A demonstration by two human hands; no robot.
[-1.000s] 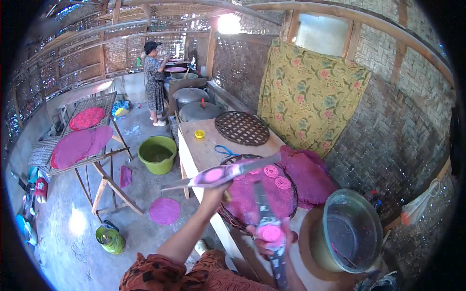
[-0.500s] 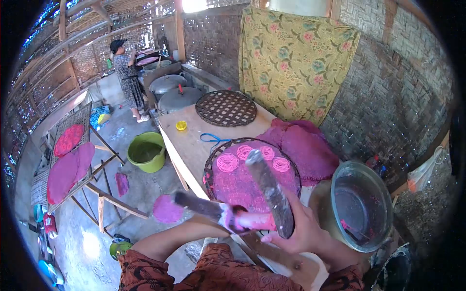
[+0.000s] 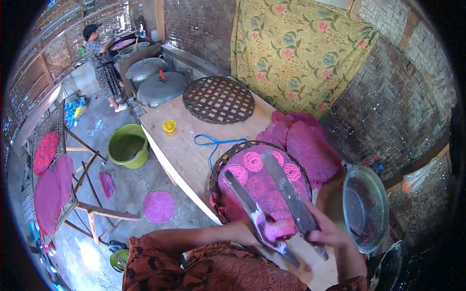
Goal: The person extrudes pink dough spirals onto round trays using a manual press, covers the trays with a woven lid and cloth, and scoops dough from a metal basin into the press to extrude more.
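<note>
Two slats (image 3: 291,196), pink lump (image 3: 282,229) between

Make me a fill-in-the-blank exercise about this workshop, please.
1. The round tray shows ____ pink coils.
2. The dark bar farther right is in the ____ hand.
3. The strap on the table is coloured ____.
4. The tub left of the table is coloured ____.

Missing words: four; right; blue; green.

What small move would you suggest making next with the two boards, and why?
I would probably ease the left board and right board forward over the tray, since the pink cylinder between them appears to sit by its near rim, while four pink coils lie toward its far side.
</note>
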